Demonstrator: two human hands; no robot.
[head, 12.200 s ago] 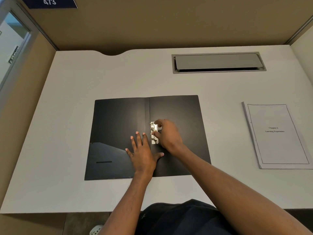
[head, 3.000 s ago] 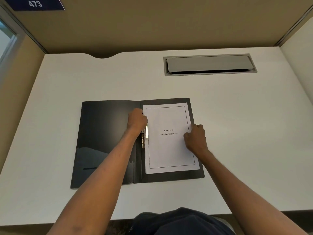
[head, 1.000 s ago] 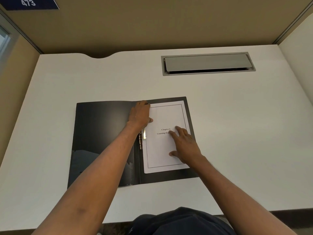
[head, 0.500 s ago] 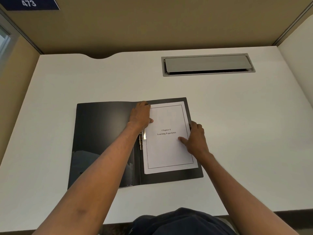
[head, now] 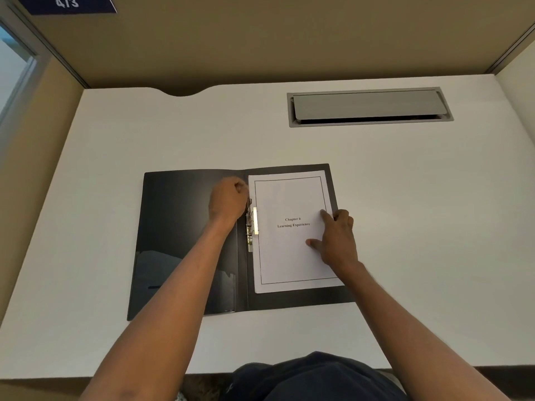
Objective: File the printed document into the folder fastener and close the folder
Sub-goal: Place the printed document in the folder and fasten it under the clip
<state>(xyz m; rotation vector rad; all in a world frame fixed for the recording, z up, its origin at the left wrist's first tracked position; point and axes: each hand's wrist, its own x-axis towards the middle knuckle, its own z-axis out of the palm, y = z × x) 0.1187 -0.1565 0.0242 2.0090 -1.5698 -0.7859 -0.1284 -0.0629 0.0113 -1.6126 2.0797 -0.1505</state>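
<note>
Two bare hands at work over a black folder (head: 185,227) lying open flat on the white surface (head: 419,227). Printed document (head: 289,256), titled "Chapter 6 Learning Experience", lies on the folder's right half, left edge against the metal fastener (head: 252,227) at the spine; top and bottom margins of the folder show around the page. Left hand (head: 228,202) curled into a loose fist at the top left corner of the page, just above the fastener; fingertips tucked under, so cannot tell whether it pinches anything. Right hand (head: 337,237) rests on the page's right edge, thumb and forefinger spread flat on the paper, remaining fingers curled over the edge onto the folder. Folder's left half bare, with a clear inner pocket (head: 225,290) near its lower corner. Grey cable hatch (head: 369,107) set in the surface, well apart beyond the folder. Blue sign reading "473" (head: 68,2) on the partition, upper left.
</note>
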